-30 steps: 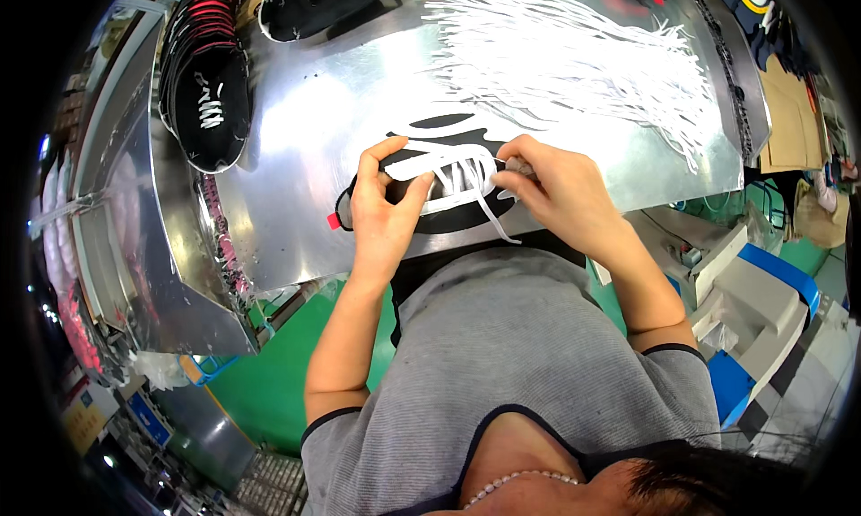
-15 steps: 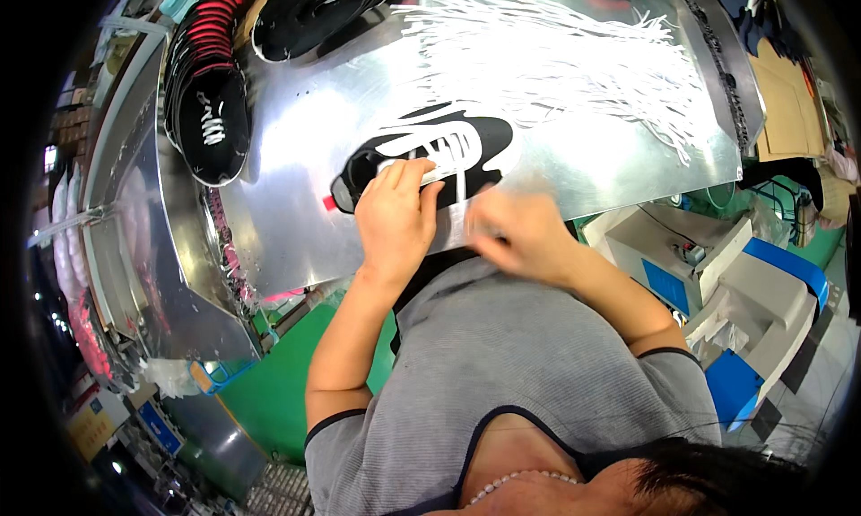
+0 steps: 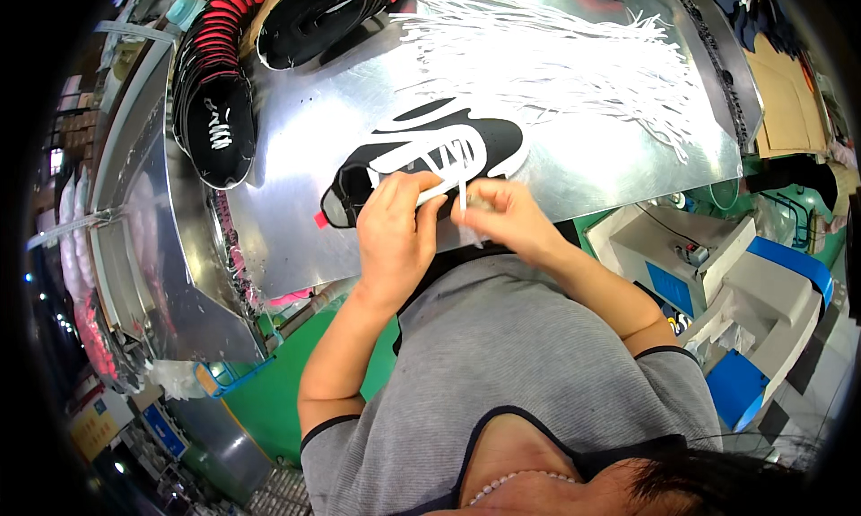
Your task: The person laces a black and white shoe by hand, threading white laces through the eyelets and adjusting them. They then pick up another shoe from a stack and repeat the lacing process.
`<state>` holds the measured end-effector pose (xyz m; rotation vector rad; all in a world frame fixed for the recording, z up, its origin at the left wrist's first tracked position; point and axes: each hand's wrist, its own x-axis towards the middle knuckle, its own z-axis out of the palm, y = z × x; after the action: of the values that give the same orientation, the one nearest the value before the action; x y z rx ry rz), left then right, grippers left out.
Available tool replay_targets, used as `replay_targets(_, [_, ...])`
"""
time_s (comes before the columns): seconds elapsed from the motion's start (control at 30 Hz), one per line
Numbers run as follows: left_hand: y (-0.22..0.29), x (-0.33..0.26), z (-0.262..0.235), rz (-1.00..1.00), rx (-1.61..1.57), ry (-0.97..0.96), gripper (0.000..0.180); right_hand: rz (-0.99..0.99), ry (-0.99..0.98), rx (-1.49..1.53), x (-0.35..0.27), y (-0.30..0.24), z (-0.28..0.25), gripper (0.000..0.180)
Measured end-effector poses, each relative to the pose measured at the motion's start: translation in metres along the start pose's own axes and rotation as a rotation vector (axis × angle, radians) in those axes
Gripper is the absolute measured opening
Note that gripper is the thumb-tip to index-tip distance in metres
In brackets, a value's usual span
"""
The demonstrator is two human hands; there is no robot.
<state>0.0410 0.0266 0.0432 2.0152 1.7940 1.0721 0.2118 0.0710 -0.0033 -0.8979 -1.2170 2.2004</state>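
Note:
A black-and-white shoe upper lies on the metal table in front of me, its toe pointing right and a small red tab at its heel end. White lacing crosses part of its eyelet area. My left hand is closed on the upper's near white eyelet edge, thumb and fingers pinching it. Just right of it, my right hand pinches a white shoelace that runs down from the lacing. The lace's tip is hidden by the right fingers.
A big bundle of loose white laces spreads over the far right of the metal table. Stacked black uppers with red edges stand at the left, with more black uppers behind. A grey-and-blue bin stands right of the table.
My right hand, blurred before, has come up closer to the upper and now pinches the lace. The upper has turned and shifted slightly, with my left hand still on its edge.

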Motion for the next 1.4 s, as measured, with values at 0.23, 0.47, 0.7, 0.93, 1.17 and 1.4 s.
replay_targets(0.23, [-0.024,-0.004,0.001,-0.154,0.218,-0.258,0.023,-0.228,0.025,-0.345,-0.009,0.001,-0.008,0.015])
replay_targets(0.47, [-0.038,0.005,-0.002,-0.352,-0.107,-0.384,0.037,-0.653,0.309,-0.76,0.037,-0.009,-0.013,0.013])
replay_targets(0.7, [-0.027,0.01,0.002,-0.47,-0.105,-0.403,0.044,-0.696,0.353,-0.874,0.037,-0.003,-0.008,0.014])
replay_targets(0.93, [-0.045,0.001,0.006,-0.396,-0.202,-0.365,0.032,-0.233,-0.018,0.026,0.014,-0.038,-0.007,0.009])
replay_targets(1.17, [-0.04,0.007,0.004,-0.373,-0.254,-0.322,0.031,-0.691,0.296,-0.896,0.041,-0.001,-0.018,0.021])
replay_targets(1.4, [-0.037,0.004,0.019,-0.335,-0.093,-0.207,0.027,-0.705,0.322,-0.917,0.042,0.008,-0.015,0.023])
